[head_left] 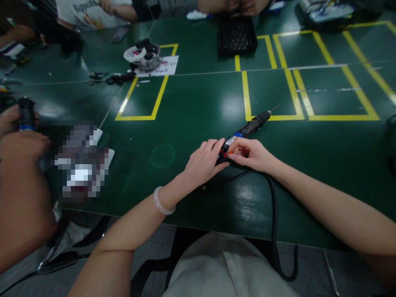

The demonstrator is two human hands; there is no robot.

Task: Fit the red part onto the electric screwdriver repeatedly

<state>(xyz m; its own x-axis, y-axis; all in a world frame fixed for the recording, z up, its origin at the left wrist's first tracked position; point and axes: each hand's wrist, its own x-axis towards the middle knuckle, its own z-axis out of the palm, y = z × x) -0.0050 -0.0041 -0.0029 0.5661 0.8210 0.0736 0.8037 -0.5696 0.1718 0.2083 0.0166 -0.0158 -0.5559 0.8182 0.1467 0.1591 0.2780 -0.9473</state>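
An electric screwdriver point(244, 131) with a black grip, a blue band and a thin bit lies slantwise on the green table, its bit toward the far right. My left hand point(204, 160) is closed around its rear end and covers much of it. Red and orange bits show between my hands at this end. My right hand point(252, 154) is closed in a pinch there, at a small orange part point(229, 153); the fingertips partly hide it. A black cable point(274, 206) runs under my right wrist and over the table's near edge.
Yellow tape outlines point(275, 118) mark the green table point(192, 107). A black tray point(237, 39) and a clutter of wrapped items point(145, 55) lie farther back. At the left, a co-worker's hands point(21, 138) hold a dark tool beside blurred-out objects point(85, 165). Other people sit opposite.
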